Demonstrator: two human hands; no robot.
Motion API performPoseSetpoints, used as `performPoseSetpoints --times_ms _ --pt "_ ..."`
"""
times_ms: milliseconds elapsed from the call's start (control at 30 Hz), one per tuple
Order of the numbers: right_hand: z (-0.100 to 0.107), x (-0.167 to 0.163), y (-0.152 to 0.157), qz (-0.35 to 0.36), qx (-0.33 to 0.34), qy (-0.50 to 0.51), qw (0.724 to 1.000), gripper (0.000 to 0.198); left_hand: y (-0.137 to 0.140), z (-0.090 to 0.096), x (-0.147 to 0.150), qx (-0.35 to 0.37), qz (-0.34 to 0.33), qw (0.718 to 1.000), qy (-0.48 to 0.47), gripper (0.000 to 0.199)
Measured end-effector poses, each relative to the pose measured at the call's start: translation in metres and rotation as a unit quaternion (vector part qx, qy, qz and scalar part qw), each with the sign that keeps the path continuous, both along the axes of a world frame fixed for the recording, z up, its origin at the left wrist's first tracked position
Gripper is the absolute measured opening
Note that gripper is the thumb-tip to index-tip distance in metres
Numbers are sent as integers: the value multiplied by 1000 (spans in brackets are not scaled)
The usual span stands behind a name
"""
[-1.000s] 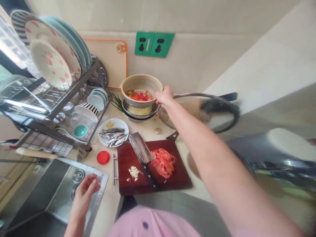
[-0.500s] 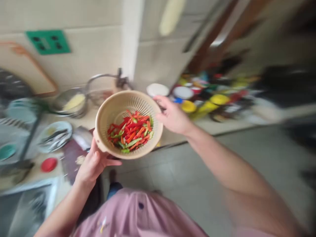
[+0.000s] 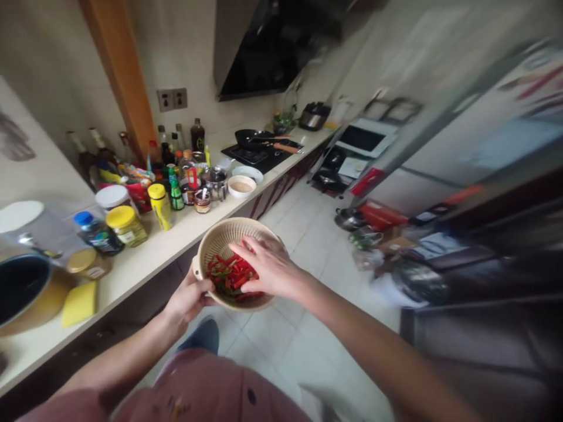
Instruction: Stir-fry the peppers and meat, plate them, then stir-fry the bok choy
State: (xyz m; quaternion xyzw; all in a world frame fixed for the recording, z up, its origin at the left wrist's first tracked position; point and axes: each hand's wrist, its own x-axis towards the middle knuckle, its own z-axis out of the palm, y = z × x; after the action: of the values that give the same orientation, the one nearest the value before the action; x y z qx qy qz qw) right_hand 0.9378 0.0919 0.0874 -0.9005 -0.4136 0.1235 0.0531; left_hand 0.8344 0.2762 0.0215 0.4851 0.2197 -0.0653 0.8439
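1 colander (image 3: 224,237), beige, round, slotted: held in the air in front of the surface (image 3: 147,258), with the floor (image 3: 303,252) seen beyond it. Contents: red and green pepper strips (image 3: 231,275), heaped at the bottom.

1 left hand (image 3: 189,296): its grip is closed on the colander's near-left rim, with the thumb laid over the edge.

1 right hand (image 3: 270,269): lowered into the colander from the right, over the strips. Thumb and forefinger are held apart; whether any strips are enclosed by this grip cannot be told.

Along the surface, from the near end: 1 yellow pad (image 3: 80,305), set just beside a large pot (image 3: 55,302); 1 blue-capped bottle (image 3: 99,234); 1 yellow-lidded jar (image 3: 127,227); 1 yellow bottle (image 3: 161,210); 1 white bowl (image 3: 241,193). Farther off, 1 black wok (image 3: 250,140) is placed on the hob (image 3: 246,157).
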Motion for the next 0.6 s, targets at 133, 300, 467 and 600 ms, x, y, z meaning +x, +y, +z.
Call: performPoseSetpoints --times_ms 133,300,467,600 --pt "-39 86 -39 -64 -89 93 990 101 -53 -8 101 10 -37 999 -9 70" --pt "-47 227 -67 -41 -97 75 992 83 -89 -18 248 -10 -29 999 -32 67" --pt "-32 375 -66 -10 -105 -13 994 73 -103 -2 386 -32 36 996 -70 66" --pt "-15 475 -57 43 -41 -44 997 39 -105 25 472 -23 69 996 -55 50"
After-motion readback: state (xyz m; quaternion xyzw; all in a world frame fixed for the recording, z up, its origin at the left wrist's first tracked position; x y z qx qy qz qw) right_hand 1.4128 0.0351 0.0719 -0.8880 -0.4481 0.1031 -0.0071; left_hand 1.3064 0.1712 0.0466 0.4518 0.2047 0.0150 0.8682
